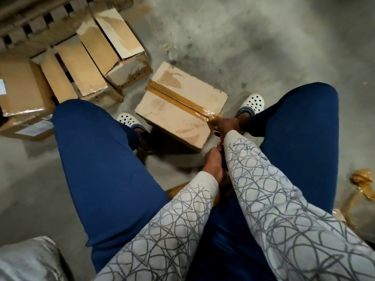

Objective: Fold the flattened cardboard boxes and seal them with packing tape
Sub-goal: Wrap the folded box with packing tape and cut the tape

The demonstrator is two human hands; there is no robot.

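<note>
A tan rectangular cardboard box (pixel 182 116) sits on the grey concrete floor (pixel 263 47) between the person's feet. Its long axis and its brown packing tape strip (pixel 178 98) both run from upper left to lower right. The right hand (pixel 228 125) pinches the strip's near end. The left hand (pixel 213 163) is curled just below, and I cannot tell whether it holds anything.

This looks like a warehouse or packing area. The floor (pixel 253 37) is bare, stained grey concrete. A wooden pallet (pixel 30 23) lies at eleven o'clock, with sealed cartons (pixel 91 63) crowded beside it from nine to eleven o'clock, one bearing a shipping label (pixel 33 129). Crumpled brown tape scraps (pixel 363 183) litter the floor between three and four o'clock.
</note>
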